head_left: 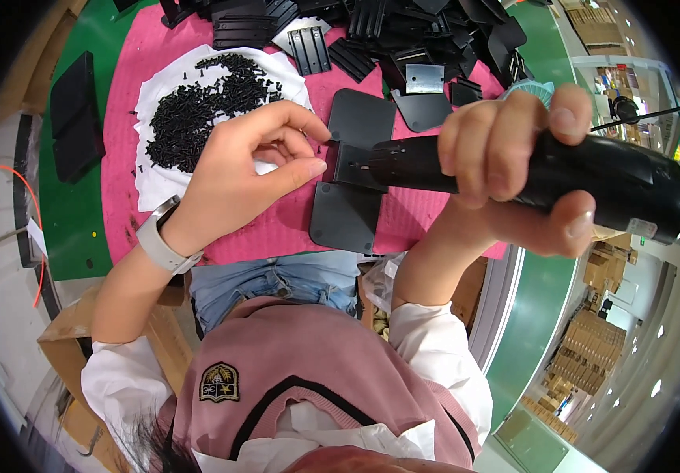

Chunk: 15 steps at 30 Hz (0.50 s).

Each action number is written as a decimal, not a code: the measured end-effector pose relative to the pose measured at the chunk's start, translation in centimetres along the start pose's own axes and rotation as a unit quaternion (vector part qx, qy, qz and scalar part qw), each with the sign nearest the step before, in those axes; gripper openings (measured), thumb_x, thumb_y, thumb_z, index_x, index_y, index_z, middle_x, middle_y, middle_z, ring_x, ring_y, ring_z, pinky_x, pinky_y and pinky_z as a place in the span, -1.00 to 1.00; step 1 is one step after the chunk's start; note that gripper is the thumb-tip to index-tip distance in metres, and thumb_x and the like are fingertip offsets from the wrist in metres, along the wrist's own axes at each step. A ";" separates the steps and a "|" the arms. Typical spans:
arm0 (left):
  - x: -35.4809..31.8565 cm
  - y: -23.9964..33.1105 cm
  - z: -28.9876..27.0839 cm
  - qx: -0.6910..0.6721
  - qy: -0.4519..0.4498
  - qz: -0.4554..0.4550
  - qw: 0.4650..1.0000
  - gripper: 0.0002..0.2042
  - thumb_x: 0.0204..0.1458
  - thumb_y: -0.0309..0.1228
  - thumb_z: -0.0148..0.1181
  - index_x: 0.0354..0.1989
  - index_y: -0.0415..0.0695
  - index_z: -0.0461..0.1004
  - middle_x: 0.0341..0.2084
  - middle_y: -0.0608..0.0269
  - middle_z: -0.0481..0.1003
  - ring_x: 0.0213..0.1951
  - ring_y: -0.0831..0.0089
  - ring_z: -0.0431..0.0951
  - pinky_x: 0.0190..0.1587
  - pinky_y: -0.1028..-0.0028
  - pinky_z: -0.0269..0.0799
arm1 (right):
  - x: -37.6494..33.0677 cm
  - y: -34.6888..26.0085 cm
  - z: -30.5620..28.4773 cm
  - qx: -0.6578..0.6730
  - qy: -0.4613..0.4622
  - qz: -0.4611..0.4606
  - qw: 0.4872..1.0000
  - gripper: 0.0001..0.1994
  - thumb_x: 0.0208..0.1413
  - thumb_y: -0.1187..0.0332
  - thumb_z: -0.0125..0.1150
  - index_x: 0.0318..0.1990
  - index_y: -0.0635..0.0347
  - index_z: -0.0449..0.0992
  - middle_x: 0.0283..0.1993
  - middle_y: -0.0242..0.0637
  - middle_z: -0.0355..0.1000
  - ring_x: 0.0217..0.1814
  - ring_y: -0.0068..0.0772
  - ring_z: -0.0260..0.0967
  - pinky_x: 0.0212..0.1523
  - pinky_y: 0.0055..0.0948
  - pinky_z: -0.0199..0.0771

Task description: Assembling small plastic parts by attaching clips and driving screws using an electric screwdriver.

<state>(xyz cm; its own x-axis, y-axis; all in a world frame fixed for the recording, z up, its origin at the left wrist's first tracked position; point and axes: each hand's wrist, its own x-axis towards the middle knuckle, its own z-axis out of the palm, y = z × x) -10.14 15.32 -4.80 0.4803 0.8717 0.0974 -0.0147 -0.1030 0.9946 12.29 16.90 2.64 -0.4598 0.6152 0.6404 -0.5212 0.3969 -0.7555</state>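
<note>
My right hand [513,165] is wrapped around a black electric screwdriver [624,177], which lies level with its tapered nose pointing left. That nose is over a small black bracket [348,163] between two flat black plates, the upper plate [362,114] and the lower plate [345,217]. The screw and bit tip are too small to make out. Just left of the bracket is my left hand [257,150], thumb and index finger apart with nothing visible between them, the other fingers curled. Beside it, black screws [190,118] are heaped on a white cloth [149,177].
A pink mat [277,229] covers part of the green table [72,229]. Black plates and brackets [419,47] are piled along the far side. A dark two-part plate [77,118] lies at the left. Stacked cardboard boxes [588,351] stand off to the right.
</note>
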 end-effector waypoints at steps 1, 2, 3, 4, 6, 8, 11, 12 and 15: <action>0.2 0.2 0.0 -0.026 -0.026 -0.058 0.998 -0.76 -0.04 -0.62 0.21 -0.16 -0.30 0.41 -0.45 0.38 0.46 -0.36 0.68 0.44 -0.26 0.67 0.38 | 0.0 0.2 0.2 0.001 -0.002 0.000 1.000 -0.53 0.01 0.07 0.16 -0.01 0.08 0.21 -0.53 -0.45 0.28 -0.65 -0.56 0.23 -0.49 -0.48 0.24; 0.3 0.0 0.1 -0.025 -0.024 -0.057 0.998 -0.76 -0.04 -0.62 0.21 -0.16 -0.30 0.41 -0.45 0.38 0.46 -0.36 0.68 0.44 -0.26 0.67 0.38 | -0.1 0.4 0.6 -0.003 0.031 0.016 0.999 -0.53 0.00 0.08 0.16 -0.01 0.09 0.20 -0.54 -0.43 0.27 -0.65 -0.54 0.22 -0.48 -0.47 0.25; 0.5 -0.4 0.4 -0.060 -0.035 -0.079 0.994 -0.76 -0.03 -0.61 0.21 -0.16 -0.29 0.41 -0.46 0.40 0.45 -0.37 0.70 0.43 -0.25 0.68 0.37 | -0.2 0.5 1.1 -0.009 0.066 0.031 0.997 -0.53 0.00 0.09 0.16 0.00 0.10 0.20 -0.54 -0.41 0.27 -0.65 -0.52 0.22 -0.47 -0.45 0.25; 0.7 -0.7 0.6 -0.094 -0.046 -0.101 0.989 -0.76 -0.03 -0.60 0.20 -0.15 -0.29 0.40 -0.48 0.41 0.44 -0.37 0.71 0.41 -0.25 0.68 0.35 | -0.2 0.4 1.5 -0.012 0.094 0.048 0.994 -0.53 0.00 0.12 0.15 0.00 0.12 0.20 -0.55 -0.39 0.25 -0.66 -0.50 0.20 -0.48 -0.44 0.26; 1.3 -1.0 1.2 -0.092 -0.040 -0.085 0.991 -0.77 -0.07 -0.60 0.22 -0.21 -0.30 0.40 -0.53 0.40 0.44 -0.43 0.71 0.39 -0.32 0.67 0.33 | -0.1 0.5 1.7 -0.012 0.091 0.050 0.995 -0.53 0.00 0.12 0.14 0.00 0.13 0.21 -0.55 -0.39 0.25 -0.67 -0.51 0.19 -0.49 -0.45 0.26; 1.6 -1.5 1.7 -0.090 -0.037 -0.070 0.993 -0.79 -0.11 -0.59 0.24 -0.28 -0.31 0.41 -0.58 0.39 0.43 -0.49 0.70 0.37 -0.40 0.65 0.31 | 0.1 0.4 2.8 -0.051 0.139 0.056 0.987 -0.54 0.00 0.16 0.13 0.01 0.16 0.22 -0.56 -0.36 0.26 -0.69 -0.51 0.17 -0.55 -0.43 0.25; 1.3 -2.4 2.1 -0.068 -0.020 -0.064 0.995 -0.82 -0.15 -0.61 0.25 -0.37 -0.27 0.38 -0.57 0.40 0.40 -0.51 0.69 0.34 -0.42 0.63 0.27 | 0.3 0.8 2.6 -0.045 0.139 0.057 0.988 -0.56 -0.01 0.18 0.15 -0.02 0.17 0.22 -0.57 -0.36 0.25 -0.69 -0.51 0.17 -0.57 -0.44 0.24; 1.5 -2.4 2.4 -0.094 -0.004 -0.056 0.994 -0.82 -0.16 -0.62 0.24 -0.40 -0.26 0.36 -0.58 0.40 0.39 -0.51 0.69 0.34 -0.42 0.63 0.27 | 0.3 0.7 2.7 -0.045 0.139 0.058 0.988 -0.57 -0.01 0.18 0.15 -0.03 0.18 0.22 -0.57 -0.36 0.25 -0.70 -0.52 0.16 -0.57 -0.45 0.23; 1.2 -1.6 2.8 -0.114 0.026 -0.059 0.991 -0.82 -0.18 -0.66 0.22 -0.45 -0.23 0.32 -0.60 0.41 0.36 -0.51 0.68 0.34 -0.42 0.63 0.27 | 0.8 2.1 2.4 -0.045 0.138 0.061 0.988 -0.58 -0.02 0.21 0.17 -0.07 0.19 0.22 -0.58 -0.36 0.24 -0.70 -0.52 0.16 -0.59 -0.46 0.21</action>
<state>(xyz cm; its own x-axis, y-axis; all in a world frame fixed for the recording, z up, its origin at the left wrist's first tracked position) -7.08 15.16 -6.39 0.4452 0.8951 -0.0252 -0.1609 0.1076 0.9811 9.12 16.54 1.90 -0.2961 0.8195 0.4907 -0.4023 0.3590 -0.8422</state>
